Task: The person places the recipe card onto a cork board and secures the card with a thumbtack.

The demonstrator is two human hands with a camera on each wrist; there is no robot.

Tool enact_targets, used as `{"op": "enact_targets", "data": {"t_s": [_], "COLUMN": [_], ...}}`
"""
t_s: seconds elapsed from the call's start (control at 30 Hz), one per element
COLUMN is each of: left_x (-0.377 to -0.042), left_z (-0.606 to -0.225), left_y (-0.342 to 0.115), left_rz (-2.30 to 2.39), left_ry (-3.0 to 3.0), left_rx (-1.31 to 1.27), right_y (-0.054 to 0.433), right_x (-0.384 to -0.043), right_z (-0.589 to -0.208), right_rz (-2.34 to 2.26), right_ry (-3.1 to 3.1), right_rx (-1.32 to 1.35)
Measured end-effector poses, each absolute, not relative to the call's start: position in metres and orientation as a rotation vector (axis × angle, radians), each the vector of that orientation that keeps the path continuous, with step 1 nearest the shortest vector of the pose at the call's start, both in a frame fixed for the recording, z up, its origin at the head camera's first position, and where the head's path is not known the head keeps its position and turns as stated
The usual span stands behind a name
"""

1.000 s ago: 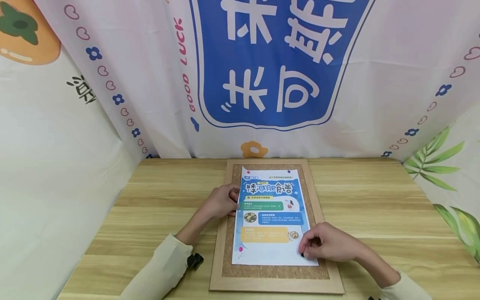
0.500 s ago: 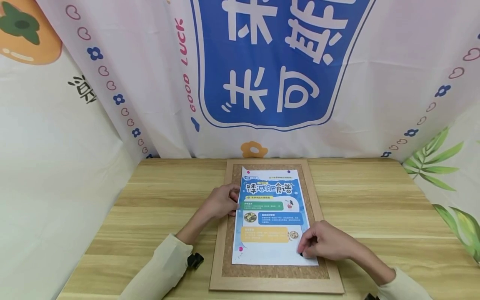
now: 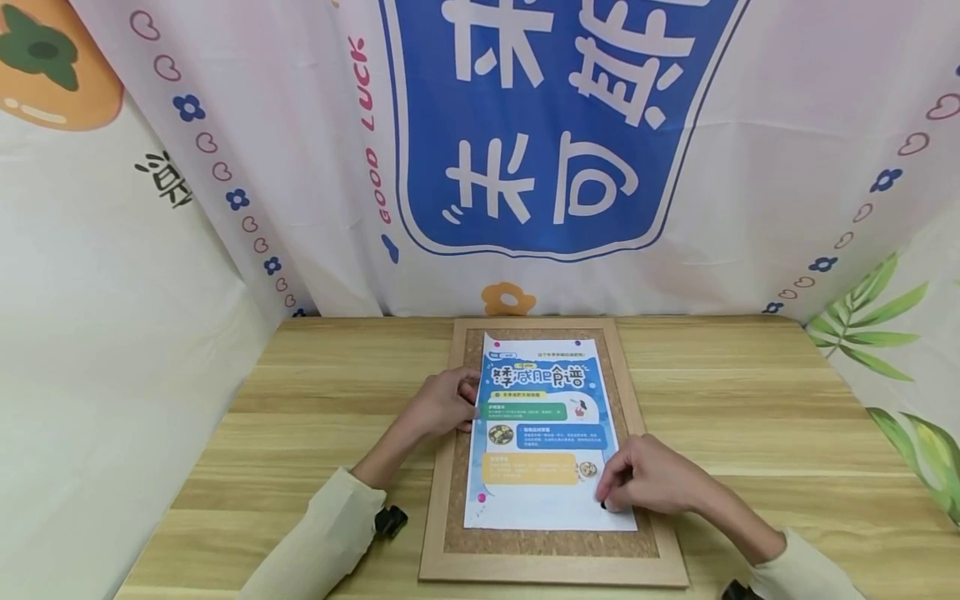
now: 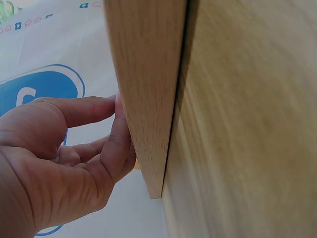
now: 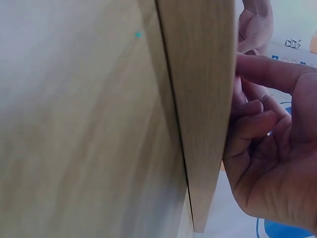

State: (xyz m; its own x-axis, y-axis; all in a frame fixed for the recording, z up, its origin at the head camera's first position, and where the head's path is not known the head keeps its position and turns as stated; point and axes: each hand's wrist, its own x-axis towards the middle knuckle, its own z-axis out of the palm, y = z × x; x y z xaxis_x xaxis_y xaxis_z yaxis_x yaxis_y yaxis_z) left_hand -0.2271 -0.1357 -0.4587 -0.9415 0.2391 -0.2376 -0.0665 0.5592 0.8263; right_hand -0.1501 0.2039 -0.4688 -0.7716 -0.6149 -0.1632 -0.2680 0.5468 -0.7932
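Note:
A printed blue-and-white poster (image 3: 540,504) lies on a cork board (image 3: 551,546) with a wooden frame (image 3: 553,571). Pink pushpins (image 3: 482,498) sit at its upper-left and lower-left corners, and a purple one (image 3: 577,342) at the upper right. At the lower-right corner my right hand (image 3: 648,475) pinches a small black pushpin (image 3: 603,505) against the paper. My left hand (image 3: 442,404) rests at the poster's left edge with fingers bent loosely. In the left wrist view, the frame's side partly hides those fingertips.
The board lies on a wood-grain table (image 3: 322,400), its far end near the table's back edge. A printed curtain (image 3: 337,208) hangs behind, and white cloth (image 3: 135,350) hangs at the left. Black straps (image 3: 390,522) circle both sleeves.
My right hand and forearm have tilted and shifted slightly up and left, the fingertips staying at the black pushpin. The left hand and poster have not moved.

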Motion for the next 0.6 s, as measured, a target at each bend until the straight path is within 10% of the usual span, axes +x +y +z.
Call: {"op": "enact_targets", "data": {"t_s": [0.6], "left_x": [-0.2269], "left_z": [-0.4582], "left_y": [-0.1353], "left_rz": [1.331], "left_ry": [2.474], "left_rx": [0.134], "right_y": [0.2124], "right_x": [-0.1585], "right_z": [-0.4734], "right_rz": [-1.158], "right_ry": [2.28], "right_rx": [-0.856]}}
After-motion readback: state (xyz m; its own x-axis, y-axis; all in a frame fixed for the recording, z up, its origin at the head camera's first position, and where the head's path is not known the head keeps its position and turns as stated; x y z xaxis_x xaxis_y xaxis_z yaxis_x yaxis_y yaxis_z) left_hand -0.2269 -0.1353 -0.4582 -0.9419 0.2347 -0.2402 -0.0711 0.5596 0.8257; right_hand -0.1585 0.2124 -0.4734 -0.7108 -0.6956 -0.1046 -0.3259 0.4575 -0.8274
